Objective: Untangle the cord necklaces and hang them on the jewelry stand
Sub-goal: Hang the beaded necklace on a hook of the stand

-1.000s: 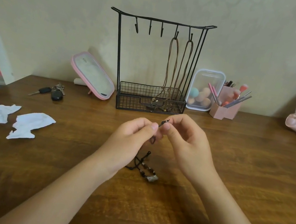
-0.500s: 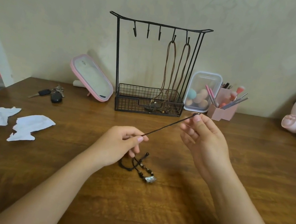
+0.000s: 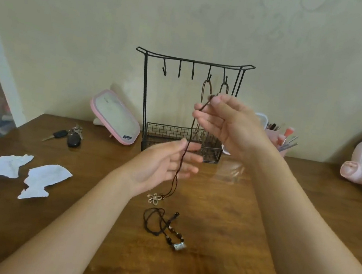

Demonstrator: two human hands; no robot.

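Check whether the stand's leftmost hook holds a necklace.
No, the leftmost hook hangs bare; the brown cords hang only near the right end of the jewelry stand.

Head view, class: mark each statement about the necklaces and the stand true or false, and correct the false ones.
1. The right hand pinches the flower-pendant necklace by its cord. True.
2. The beaded black necklace hangs on the jewelry stand. False: it lies on the table.
3. Two brown cord necklaces hang from the stand's hooks. True.
4. Every hook is taken. False: the three left hooks are bare.
5. The left hand grips the keys. False: it is open, by the hanging cord; the keys lie on the table.
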